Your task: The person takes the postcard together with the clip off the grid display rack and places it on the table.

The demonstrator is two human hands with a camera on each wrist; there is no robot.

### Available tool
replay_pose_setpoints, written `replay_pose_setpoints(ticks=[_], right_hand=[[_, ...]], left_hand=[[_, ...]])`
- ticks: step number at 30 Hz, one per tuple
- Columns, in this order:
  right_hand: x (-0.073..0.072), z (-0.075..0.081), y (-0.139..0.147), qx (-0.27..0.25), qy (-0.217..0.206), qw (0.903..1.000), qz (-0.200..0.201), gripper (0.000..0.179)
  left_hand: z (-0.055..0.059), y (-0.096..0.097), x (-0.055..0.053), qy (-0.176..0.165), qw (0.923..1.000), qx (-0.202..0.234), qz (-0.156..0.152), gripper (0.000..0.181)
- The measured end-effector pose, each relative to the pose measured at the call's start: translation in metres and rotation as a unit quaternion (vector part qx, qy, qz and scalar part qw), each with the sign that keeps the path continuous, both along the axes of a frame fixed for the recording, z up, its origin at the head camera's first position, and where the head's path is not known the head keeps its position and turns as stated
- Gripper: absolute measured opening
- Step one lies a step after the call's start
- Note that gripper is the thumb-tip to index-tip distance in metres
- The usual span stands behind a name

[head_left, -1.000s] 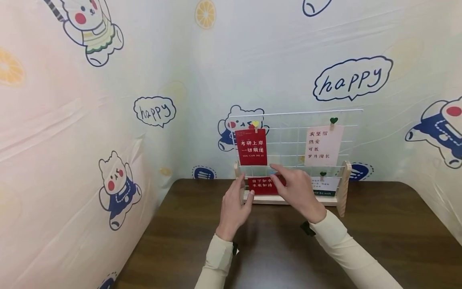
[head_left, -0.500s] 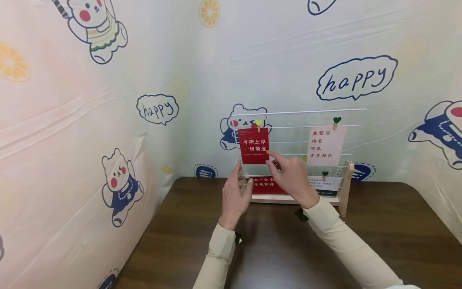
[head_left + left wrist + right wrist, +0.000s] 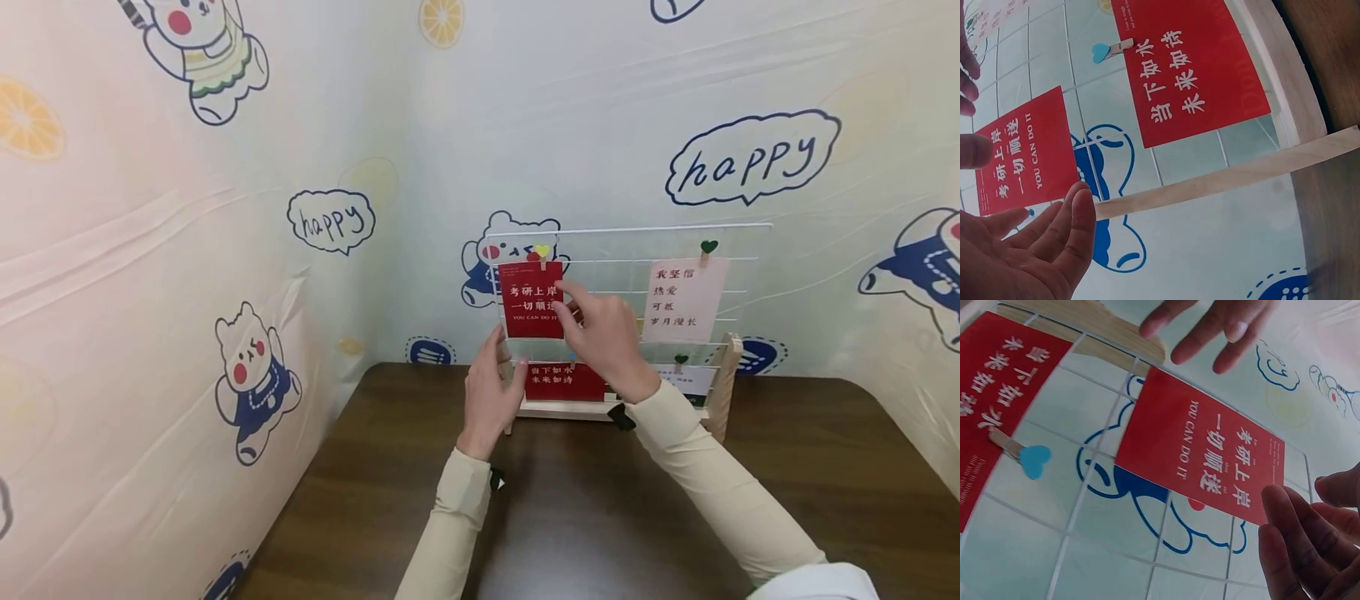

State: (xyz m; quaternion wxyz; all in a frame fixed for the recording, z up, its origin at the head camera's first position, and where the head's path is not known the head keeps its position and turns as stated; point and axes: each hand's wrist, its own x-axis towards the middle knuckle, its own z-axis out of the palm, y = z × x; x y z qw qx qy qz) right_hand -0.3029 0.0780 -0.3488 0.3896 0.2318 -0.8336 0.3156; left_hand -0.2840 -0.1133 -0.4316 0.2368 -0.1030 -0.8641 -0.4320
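A white wire grid rack (image 3: 637, 229) on wooden feet stands on the table. Its upper left holds a red card (image 3: 528, 296) with white writing, hung by a yellow heart clip (image 3: 542, 252). My right hand (image 3: 609, 340) has its fingertips at the right edge of that card, thumb apart from the other fingers. Beside the card's lower left corner is my left hand (image 3: 489, 400), fingers extended and spread, palm toward the grid. Below hangs a wider red card (image 3: 1197, 75), its blue heart clip (image 3: 1102, 52) clear in both wrist views.
A pink card (image 3: 684, 300) hangs at the grid's upper right from a green heart clip (image 3: 708, 247). Under it is a white and green card (image 3: 686, 379), partly behind the right forearm. Printed cloth (image 3: 420, 150) walls the dark wooden table (image 3: 570, 517) at back and sides.
My right hand has risen from the lower red card to the upper one's right edge. The left hand stays at the rack's left side. The view has shifted slightly.
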Motion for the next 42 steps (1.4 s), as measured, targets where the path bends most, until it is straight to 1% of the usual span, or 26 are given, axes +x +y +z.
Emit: replay_pose_setpoints(ticks=[3,5,11,13,19,26,31,36,39,42], right_hand=[[-0.003,0.008,-0.001,-0.001,-0.005,1.0000,-0.004,0.036],[-0.004,0.014,-0.002,-0.005,-0.009,0.9999,-0.005,0.037],[-0.011,0.029,-0.005,-0.007,-0.016,0.9997,-0.017,0.037],[-0.013,0.033,-0.006,-0.004,-0.021,0.9996,-0.021,0.038],[-0.019,0.040,-0.007,0.001,-0.034,0.9990,-0.029,0.039],[-0.030,0.048,-0.012,0.038,-0.060,0.9965,-0.044,0.043],[-0.035,0.053,-0.016,0.054,-0.067,0.9947,-0.056,0.042],[-0.040,0.058,-0.016,0.066,-0.092,0.9916,-0.063,0.039],[-0.042,0.061,-0.017,0.069,-0.104,0.9902,-0.064,0.037],[-0.043,0.063,-0.018,0.067,-0.107,0.9897,-0.066,0.033]], left_hand=[[0.002,0.000,-0.003,-0.001,1.0000,0.000,-0.001,0.070],[0.004,-0.001,-0.005,0.000,1.0000,0.008,-0.006,0.070],[0.013,-0.005,-0.008,-0.031,0.9982,0.046,-0.022,0.064],[0.014,-0.006,-0.010,-0.039,0.9977,0.049,-0.025,0.063],[0.015,-0.005,-0.013,-0.049,0.9971,0.049,-0.031,0.063],[0.018,-0.008,-0.018,-0.058,0.9959,0.059,-0.037,0.061],[0.019,-0.008,-0.021,-0.064,0.9950,0.062,-0.046,0.061],[0.017,-0.007,-0.025,-0.063,0.9942,0.069,-0.052,0.061],[0.017,-0.006,-0.027,-0.062,0.9939,0.076,-0.051,0.058],[0.017,-0.006,-0.028,-0.060,0.9935,0.085,-0.047,0.049]])
